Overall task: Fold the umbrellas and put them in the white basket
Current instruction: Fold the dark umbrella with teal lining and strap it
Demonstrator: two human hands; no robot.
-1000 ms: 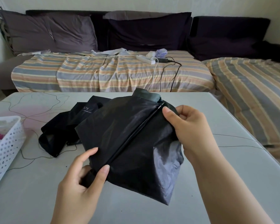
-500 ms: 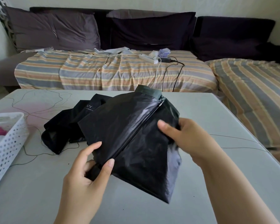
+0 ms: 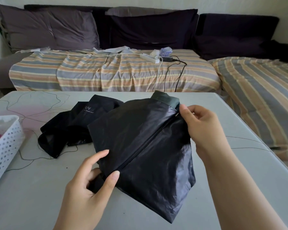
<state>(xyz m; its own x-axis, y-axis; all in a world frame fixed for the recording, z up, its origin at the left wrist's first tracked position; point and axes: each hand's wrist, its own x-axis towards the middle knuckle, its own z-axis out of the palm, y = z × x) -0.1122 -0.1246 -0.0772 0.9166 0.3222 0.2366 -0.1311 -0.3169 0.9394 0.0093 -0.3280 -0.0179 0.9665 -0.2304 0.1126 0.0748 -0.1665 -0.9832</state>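
Both hands grasp 1 black umbrella point(image 3: 140, 143) above the tabletop point(image 3: 223, 171): left hand point(image 3: 88, 181) pinches its near end, right hand point(image 3: 199, 125) pinches canopy by the far tip. Fabric looks light, limp, slippery; gripping along the stiff rib seems surest. White basket point(image 3: 5, 146) sits left.

Grey table point(image 3: 156, 218) in front; striped sofa cover point(image 3: 93, 70) behind — dark cushions point(image 3: 47, 29) along the back, white power strip point(image 3: 149, 58) with cables on the seat.
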